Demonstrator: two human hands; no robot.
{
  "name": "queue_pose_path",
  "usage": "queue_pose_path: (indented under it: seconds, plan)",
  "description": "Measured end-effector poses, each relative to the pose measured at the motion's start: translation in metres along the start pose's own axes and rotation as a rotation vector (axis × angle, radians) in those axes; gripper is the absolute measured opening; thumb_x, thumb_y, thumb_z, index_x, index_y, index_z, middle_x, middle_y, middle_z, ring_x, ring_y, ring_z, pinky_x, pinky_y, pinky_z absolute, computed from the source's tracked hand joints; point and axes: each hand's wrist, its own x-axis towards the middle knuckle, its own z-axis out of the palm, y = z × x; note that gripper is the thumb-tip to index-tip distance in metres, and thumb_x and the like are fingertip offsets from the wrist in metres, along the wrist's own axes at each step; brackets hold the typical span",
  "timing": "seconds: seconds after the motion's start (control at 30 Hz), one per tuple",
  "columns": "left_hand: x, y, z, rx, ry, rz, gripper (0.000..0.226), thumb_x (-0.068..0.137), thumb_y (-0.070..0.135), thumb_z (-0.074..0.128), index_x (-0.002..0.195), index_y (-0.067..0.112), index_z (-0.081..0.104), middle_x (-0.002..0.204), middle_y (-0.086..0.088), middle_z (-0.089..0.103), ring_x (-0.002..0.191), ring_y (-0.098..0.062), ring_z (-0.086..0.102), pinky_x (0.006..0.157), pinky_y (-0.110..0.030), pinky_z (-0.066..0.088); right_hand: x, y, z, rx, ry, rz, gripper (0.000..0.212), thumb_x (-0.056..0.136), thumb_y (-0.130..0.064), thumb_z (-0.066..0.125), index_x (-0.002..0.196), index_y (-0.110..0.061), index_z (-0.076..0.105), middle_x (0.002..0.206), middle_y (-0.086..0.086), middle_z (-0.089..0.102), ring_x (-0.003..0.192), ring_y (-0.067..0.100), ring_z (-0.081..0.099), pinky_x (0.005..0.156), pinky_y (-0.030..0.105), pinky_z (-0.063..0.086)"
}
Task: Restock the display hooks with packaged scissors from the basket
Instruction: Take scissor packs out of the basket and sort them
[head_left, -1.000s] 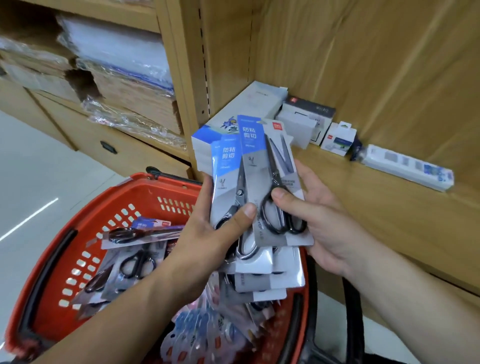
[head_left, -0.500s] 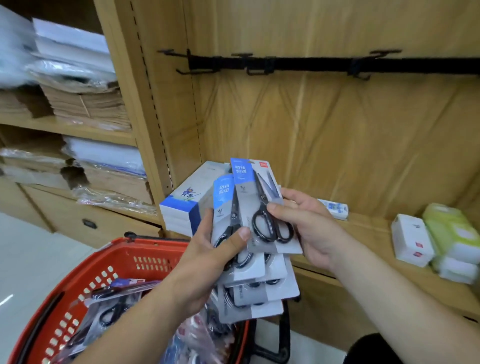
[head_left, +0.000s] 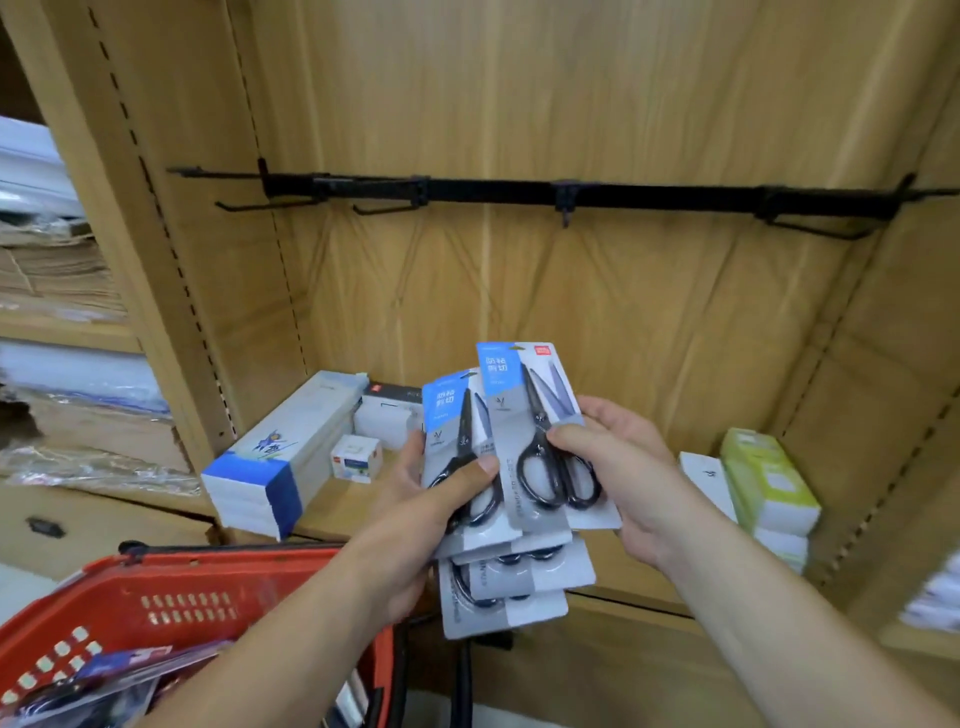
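Packaged scissors (head_left: 511, 582), black-handled pairs with dark blades on grey cards bearing a blue label at the top left corner, were held as a fanned stack in front of the wooden shelf (head_left: 332, 512), below the black metal rail (head_left: 519, 191) with its bare display hooks (head_left: 385, 210). At the lower left the red plastic basket (head_left: 182, 597) held more packs, blurred at the frame edge. The left hand (head_left: 415, 499) gripped the stack from the left, its thumb pressed across the handles of the left front pack (head_left: 452, 426). Just beside that pack and overlapping it, the right front pack (head_left: 519, 400) stood highest. The right hand (head_left: 623, 467) pinched it, thumb near the scissor pivot and fingers behind the card. Compared with half a second before, both hands kept the same hold and the fan looked unchanged, but the view had tilted up. The rail sat lower in the frame with four hooks showing, less of the basket showed, and a small white box (head_left: 356, 457) beside the long blue-and-white carton (head_left: 275, 462) had come into sight.
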Motion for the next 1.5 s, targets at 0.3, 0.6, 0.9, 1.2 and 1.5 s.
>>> queue_pose_path:
  seconds: [0.3,0.6,0.9,1.2,1.5]
  plan:
    - [0.04,-0.01,0.062,-0.074,-0.086,-0.041,0.042,0.101,0.038,0.064,0.142,0.031,0.057,0.13,-0.004,0.074,0.118,-0.027,0.072,0.105,-0.051,0.054,0.014,-0.016,-0.038,0.136,-0.005,0.003,0.017,0.098,-0.022,0.074,0.114,-0.024,0.067,0.1,0.001,0.083,0.089,0.019,0.08,0.076,0.035,0.061]
    - [0.069,-0.022,0.074,-0.039,-0.018,-0.045,0.038,0.097,0.018,0.072,0.133,0.024,0.061,0.122,-0.007,0.077,0.112,-0.031,0.074,0.1,-0.058,0.058,0.026,-0.021,-0.113,0.122,0.246,-0.072,0.085,0.087,-0.002,0.081,0.158,-0.016,0.038,0.11,0.002,0.082,0.093,0.019,0.08,0.077,0.037,0.06]
    - [0.086,0.01,0.113,0.073,-0.193,0.059,0.038,0.096,0.022,0.073,0.131,0.031,0.061,0.12,-0.003,0.078,0.108,-0.028,0.076,0.088,-0.047,0.062,0.008,-0.055,-0.157,-0.196,0.3,-0.294,0.091,0.089,0.003,0.08,0.159,-0.039,0.039,0.104,-0.005,0.082,0.096,0.016,0.08,0.083,0.033,0.061]
    - [0.084,0.023,0.182,0.091,-0.279,0.116,0.037,0.098,0.019,0.072,0.132,0.026,0.06,0.121,-0.003,0.077,0.11,-0.028,0.076,0.093,-0.048,0.061,-0.024,-0.061,-0.194,-0.111,0.312,-0.315,0.094,0.088,0.004,0.078,0.159,-0.041,0.036,0.121,-0.004,0.079,0.114,0.017,0.075,0.099,0.045,0.057]
    - [0.079,0.035,0.189,0.115,-0.317,0.127,0.037,0.098,0.021,0.072,0.132,0.029,0.059,0.12,0.001,0.078,0.108,-0.025,0.076,0.09,-0.045,0.062,-0.011,-0.062,-0.19,-0.294,0.361,-0.439,0.104,0.099,0.008,0.065,0.157,-0.064,0.016,0.136,-0.056,0.039,0.123,-0.03,0.046,0.094,0.001,0.044]
